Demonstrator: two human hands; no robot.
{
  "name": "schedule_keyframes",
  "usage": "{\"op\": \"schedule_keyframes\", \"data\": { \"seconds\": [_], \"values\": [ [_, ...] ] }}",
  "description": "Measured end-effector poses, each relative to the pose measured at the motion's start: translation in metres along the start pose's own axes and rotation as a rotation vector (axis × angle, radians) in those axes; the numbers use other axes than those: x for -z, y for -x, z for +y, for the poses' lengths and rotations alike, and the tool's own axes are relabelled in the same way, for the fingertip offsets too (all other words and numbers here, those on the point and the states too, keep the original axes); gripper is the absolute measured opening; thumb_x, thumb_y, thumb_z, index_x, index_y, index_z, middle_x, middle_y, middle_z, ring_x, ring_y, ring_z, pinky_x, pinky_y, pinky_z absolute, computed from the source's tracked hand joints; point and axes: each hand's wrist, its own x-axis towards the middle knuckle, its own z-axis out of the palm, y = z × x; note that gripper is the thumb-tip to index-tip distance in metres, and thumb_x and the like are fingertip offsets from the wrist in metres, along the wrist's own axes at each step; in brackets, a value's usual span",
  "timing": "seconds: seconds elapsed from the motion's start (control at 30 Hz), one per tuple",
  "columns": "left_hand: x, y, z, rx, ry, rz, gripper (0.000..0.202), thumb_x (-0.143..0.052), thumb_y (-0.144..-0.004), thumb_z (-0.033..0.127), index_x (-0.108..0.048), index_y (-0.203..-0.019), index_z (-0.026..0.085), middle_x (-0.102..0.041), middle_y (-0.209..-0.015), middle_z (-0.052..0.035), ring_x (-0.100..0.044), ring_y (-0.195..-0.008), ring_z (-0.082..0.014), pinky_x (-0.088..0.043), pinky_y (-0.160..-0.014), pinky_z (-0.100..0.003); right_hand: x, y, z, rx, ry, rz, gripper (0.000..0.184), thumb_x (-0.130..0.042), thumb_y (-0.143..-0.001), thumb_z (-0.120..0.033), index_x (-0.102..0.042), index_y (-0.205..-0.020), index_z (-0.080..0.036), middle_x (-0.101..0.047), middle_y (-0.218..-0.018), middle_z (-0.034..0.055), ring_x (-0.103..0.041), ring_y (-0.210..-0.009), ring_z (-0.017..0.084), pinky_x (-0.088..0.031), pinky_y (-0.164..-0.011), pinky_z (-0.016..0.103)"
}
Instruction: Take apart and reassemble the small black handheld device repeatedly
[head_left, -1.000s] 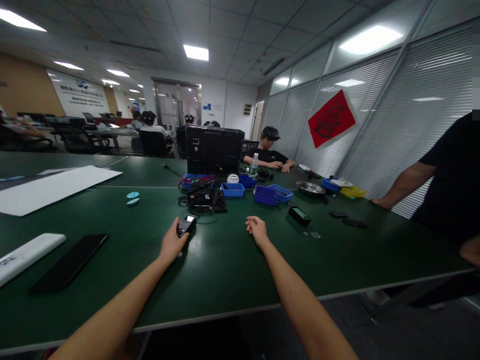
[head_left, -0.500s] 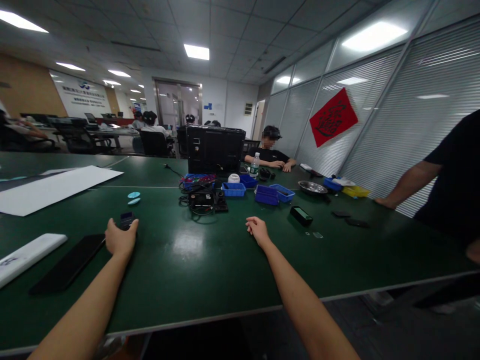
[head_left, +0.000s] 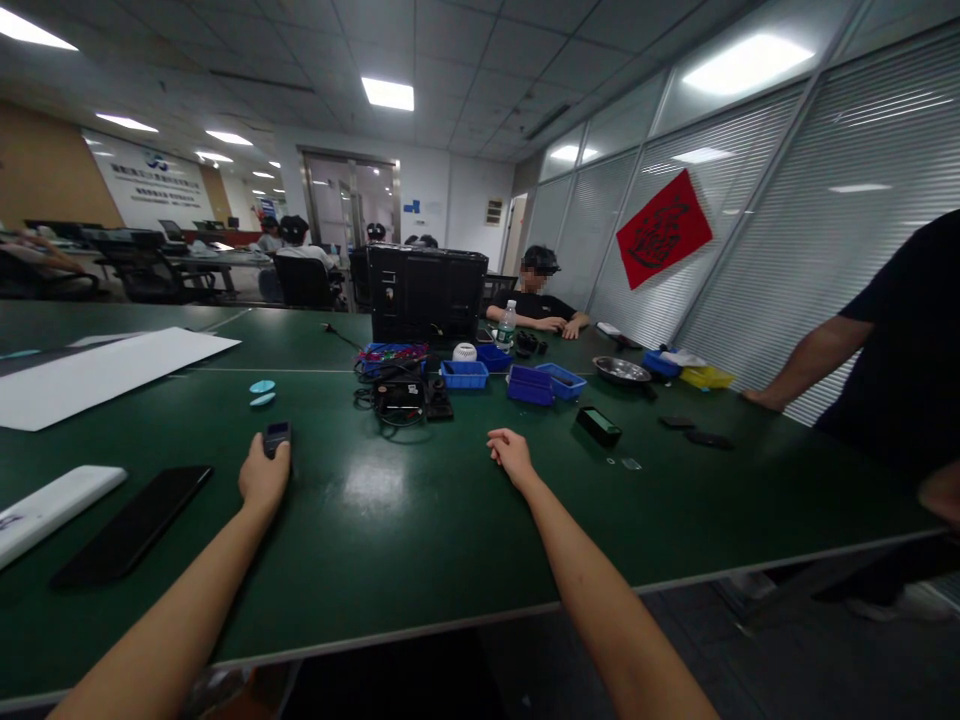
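Observation:
My left hand [head_left: 262, 475] is closed around a small dark device with a little screen [head_left: 277, 434], on the left part of the green table [head_left: 420, 540]. Its fingers wrap the near end, and the screen end points away from me. Two light-blue oval pieces [head_left: 262, 392] lie just beyond it. Further right, my right hand [head_left: 511, 458] rests on the tabletop with loosely bent fingers a little apart and nothing visible in them. A black box with a green top [head_left: 598, 425] is the nearest thing to its right.
At left lie a black flat slab [head_left: 135, 525], a long white block [head_left: 56, 510] and a white sheet [head_left: 120, 375]. Ahead are a black cable-trailing device [head_left: 400, 398], blue bins [head_left: 465, 375], a monitor [head_left: 427, 290] and a bottle [head_left: 507, 325]. One person [head_left: 892, 340] stands at right; another [head_left: 540, 300] sits opposite.
My left hand has shifted right and slightly away from the black slab, with the small device in it. My right hand stays resting in nearly the same place.

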Motion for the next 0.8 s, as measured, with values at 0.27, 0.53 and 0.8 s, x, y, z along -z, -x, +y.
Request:
{"op": "schedule_keyframes", "data": {
  "seconds": [0.27, 0.53, 0.8],
  "values": [
    [-0.045, 0.059, 0.048, -0.106, 0.118, -0.244, 0.060, -0.041, -0.080, 0.041, -0.034, -0.132, 0.011, -0.047, -0.129, -0.0137, -0.045, -0.117, -0.0263, -0.035, -0.097, -0.036, 0.001, -0.004, 0.006, -0.015, -0.015, -0.005, 0.021, -0.046, -0.062, -0.019, -0.057, -0.079, -0.014, -0.056, -0.055, -0.0021, -0.043, -0.038, 0.007, -0.031, -0.036, 0.018],
    [-0.104, 0.118, 0.101, -0.263, 0.251, -0.382, 0.051, -0.042, -0.081, 0.032, -0.037, -0.129, 0.013, -0.048, -0.128, -0.0126, -0.044, -0.118, -0.0218, -0.034, -0.097, -0.034, 0.003, -0.003, 0.000, -0.075, -0.085, 0.029, 0.020, -0.047, -0.060, -0.018, -0.057, -0.076, -0.014, -0.058, -0.059, -0.0008, -0.043, -0.038, 0.006, -0.030, -0.035, 0.017],
    [-0.163, 0.172, 0.152, -0.371, 0.334, -0.462, 0.059, -0.036, -0.084, 0.035, -0.028, -0.132, 0.002, -0.029, -0.139, -0.0194, -0.028, -0.129, -0.0227, -0.024, -0.105, -0.034, 0.012, -0.004, -0.005, -0.119, -0.096, 0.142, 0.020, -0.048, -0.064, -0.023, -0.058, -0.079, -0.014, -0.060, -0.064, 0.0016, -0.043, -0.039, 0.006, -0.028, -0.034, 0.018]
  ]
}}
